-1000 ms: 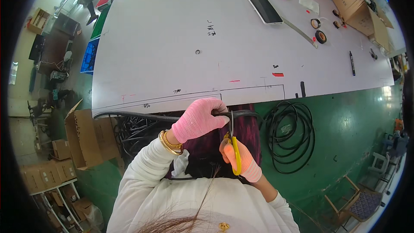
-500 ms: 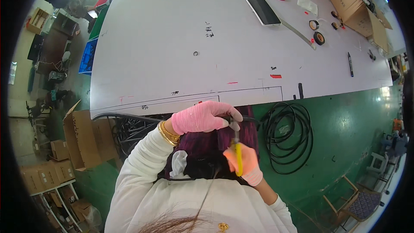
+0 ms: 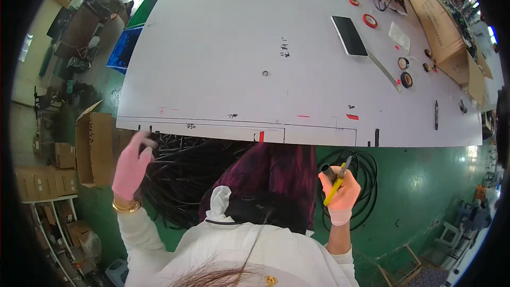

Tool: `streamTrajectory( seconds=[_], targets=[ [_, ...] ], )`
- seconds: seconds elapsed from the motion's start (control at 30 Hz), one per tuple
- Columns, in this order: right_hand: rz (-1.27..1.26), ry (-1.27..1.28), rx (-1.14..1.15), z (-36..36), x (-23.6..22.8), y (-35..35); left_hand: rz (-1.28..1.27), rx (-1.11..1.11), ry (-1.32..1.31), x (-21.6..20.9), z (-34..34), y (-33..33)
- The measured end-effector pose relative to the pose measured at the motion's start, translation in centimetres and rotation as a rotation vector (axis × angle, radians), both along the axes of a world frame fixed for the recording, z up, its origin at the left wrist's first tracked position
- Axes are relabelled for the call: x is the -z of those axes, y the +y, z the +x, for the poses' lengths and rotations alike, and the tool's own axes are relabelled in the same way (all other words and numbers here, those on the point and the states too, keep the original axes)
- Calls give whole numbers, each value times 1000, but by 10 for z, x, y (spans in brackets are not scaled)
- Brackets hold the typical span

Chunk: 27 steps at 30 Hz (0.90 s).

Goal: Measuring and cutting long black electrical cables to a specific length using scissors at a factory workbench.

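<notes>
Left hand (image 3: 132,169) and right hand (image 3: 345,194) moved well apart

The left hand went from the middle of the tabletop's (image 3: 212,85) near edge to its left corner, beside the black cable pile (image 3: 183,172). The right hand shifted rightward with the yellow-handled scissors (image 3: 334,191), and a dark cable end (image 3: 325,169) appeared in it. The cable stretched along the edge vanished, uncovering a red mark (image 3: 261,136).

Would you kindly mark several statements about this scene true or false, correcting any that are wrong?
1. The right hand holds the yellow scissors. True.
2. The phone lies on the table. True.
3. The left hand grips the phone. False: the left hand is by the table's near edge, apart from the phone.
4. The pen lies left of the phone. False: the pen lies right of it.
5. An open box stands left of the left hand. True.
</notes>
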State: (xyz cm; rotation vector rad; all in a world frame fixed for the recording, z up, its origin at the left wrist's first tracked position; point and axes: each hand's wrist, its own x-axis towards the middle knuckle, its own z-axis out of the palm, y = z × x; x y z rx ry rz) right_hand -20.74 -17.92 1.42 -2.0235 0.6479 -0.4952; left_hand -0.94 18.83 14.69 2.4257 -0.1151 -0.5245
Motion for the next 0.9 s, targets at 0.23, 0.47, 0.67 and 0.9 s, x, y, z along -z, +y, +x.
streamTrajectory(
  seconds=[0.23, 0.47, 0.67, 0.9],
  targets=[
    [-237, -178, -436, 41, -76, 52, -818, 698, 195, 88, -49, -141],
    [222, -125, -74, 12, -37, 13, -1107, 647, 496, 59, -39, -211],
    [231, 136, 161, -42, 82, -32, -1840, 656, 609, -31, -19, -269],
    [-267, 61, 637, -141, 40, -172, -1792, 902, 554, -103, 97, -244]
  ],
)
